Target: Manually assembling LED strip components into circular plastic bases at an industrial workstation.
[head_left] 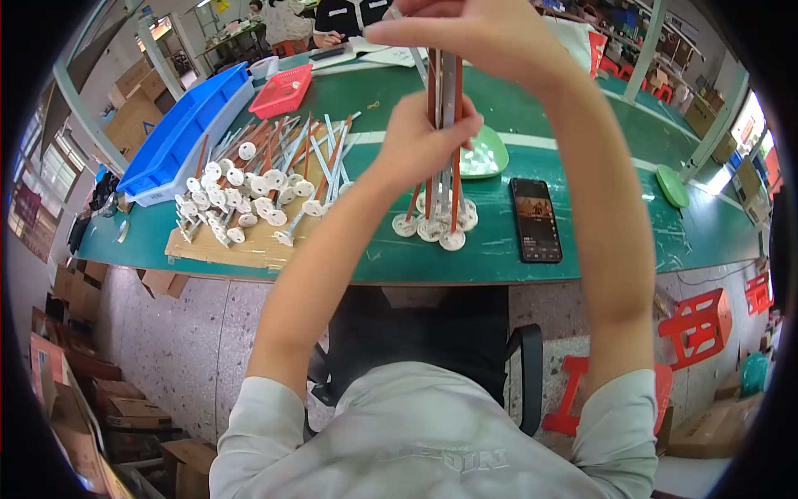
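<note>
My left hand (pixel 428 137) is wrapped round an upright bundle of long, narrow grey and brown strips (pixel 446 91). White round discs (pixel 430 229) sit at the strips' lower ends, resting on the green table. Above it, my right hand (pixel 474 33) is at the top of the bundle, palm over the strips, thumb stretched to the left. Its fingers are partly cut off by the upper edge, and the strips' top ends are hidden there. To the left, a loose heap of similar disc-ended strips (pixel 249 187) lies on a sheet of cardboard (pixel 208 252).
Behind the bundle sits a green dish (pixel 496 158) of small whitish pieces. A phone (pixel 536 220) lies to the right, with another green dish (pixel 672 187) beyond. A blue bin (pixel 179 137) and red basket (pixel 283 93) stand back left. Across the table a person (pixel 349 18) sits.
</note>
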`<state>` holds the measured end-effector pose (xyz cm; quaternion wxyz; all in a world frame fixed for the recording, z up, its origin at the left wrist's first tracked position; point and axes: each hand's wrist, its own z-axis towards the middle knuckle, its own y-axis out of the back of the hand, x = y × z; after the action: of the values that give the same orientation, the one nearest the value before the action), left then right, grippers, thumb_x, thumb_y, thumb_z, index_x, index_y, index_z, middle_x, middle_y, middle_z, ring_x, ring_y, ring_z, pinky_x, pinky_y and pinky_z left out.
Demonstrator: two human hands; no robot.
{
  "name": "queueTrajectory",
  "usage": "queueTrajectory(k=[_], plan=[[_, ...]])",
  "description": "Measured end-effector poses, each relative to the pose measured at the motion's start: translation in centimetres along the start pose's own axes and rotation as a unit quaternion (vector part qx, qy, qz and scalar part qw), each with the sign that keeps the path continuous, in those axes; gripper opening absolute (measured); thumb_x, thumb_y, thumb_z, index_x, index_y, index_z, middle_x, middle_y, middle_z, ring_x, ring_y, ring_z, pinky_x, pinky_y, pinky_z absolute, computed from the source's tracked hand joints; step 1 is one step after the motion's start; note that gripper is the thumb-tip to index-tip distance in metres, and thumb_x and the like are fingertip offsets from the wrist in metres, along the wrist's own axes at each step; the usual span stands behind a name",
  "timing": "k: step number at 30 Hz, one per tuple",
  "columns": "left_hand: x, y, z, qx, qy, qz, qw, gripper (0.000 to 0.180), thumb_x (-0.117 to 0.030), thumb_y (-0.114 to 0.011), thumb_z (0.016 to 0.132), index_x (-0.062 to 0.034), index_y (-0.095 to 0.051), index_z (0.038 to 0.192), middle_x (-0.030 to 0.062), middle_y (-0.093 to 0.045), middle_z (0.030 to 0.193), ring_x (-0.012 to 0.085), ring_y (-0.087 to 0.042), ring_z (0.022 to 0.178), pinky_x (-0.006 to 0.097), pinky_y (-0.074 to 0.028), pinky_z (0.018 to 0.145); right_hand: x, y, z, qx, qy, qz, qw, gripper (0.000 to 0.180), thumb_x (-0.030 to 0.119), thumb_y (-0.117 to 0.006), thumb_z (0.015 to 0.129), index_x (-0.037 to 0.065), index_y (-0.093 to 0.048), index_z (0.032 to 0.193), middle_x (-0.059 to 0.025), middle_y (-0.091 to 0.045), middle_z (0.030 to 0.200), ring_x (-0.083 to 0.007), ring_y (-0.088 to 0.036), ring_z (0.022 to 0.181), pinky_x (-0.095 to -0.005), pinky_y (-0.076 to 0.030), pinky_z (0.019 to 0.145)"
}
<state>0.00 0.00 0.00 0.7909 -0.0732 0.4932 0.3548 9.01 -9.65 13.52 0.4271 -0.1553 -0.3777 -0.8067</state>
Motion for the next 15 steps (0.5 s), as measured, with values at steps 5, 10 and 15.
queueTrajectory(k=[5,10,15], plan=[[-1.1,-0.2,0.2,-0.062,-0.041,-0.122,0.99,0.02,-0.009,-0.074,0.084,0.0001,-0.062,0.096,0.0093,-0.067,0.085,0.0184,-0.068,0.074,0.032,-0.055,0.071,1.8,0.1,2.2,0.062,0.038,-0.204,0.976,0.073,0.056,-0.069,0.08,-0.002,-0.058,0.123,-0.0226,-0.065,0.114,-0.0366,-0.067,0.095,-0.0429,-0.053,0.085],[-2.7,-0.8,0.5,-0.061,-0.047,-0.041,0.996,0.014,-0.01,-0.076,0.082,-0.0009,-0.066,0.087,0.0062,-0.069,0.076,0.0148,-0.068,0.068,0.029,-0.055,0.064,1.3,0.0,2.2,0.112,0.062,-0.382,0.915,0.074,0.063,-0.061,0.082,-0.008,-0.069,0.1,-0.0225,-0.07,0.09,-0.033,-0.065,0.083,-0.0417,-0.051,0.078],[-4.3,-1.3,1.4,-0.08,0.044,-0.057,0.994,0.034,-0.012,-0.069,0.088,-0.0003,-0.051,0.115,0.0122,-0.067,0.092,0.0205,-0.068,0.079,0.03,-0.056,0.071,3.3,-0.5,2.3,0.353,-0.104,-0.442,0.818,0.078,0.067,-0.055,0.083,-0.006,-0.069,0.106,-0.0211,-0.07,0.097,-0.0322,-0.065,0.087,-0.0405,-0.051,0.079]])
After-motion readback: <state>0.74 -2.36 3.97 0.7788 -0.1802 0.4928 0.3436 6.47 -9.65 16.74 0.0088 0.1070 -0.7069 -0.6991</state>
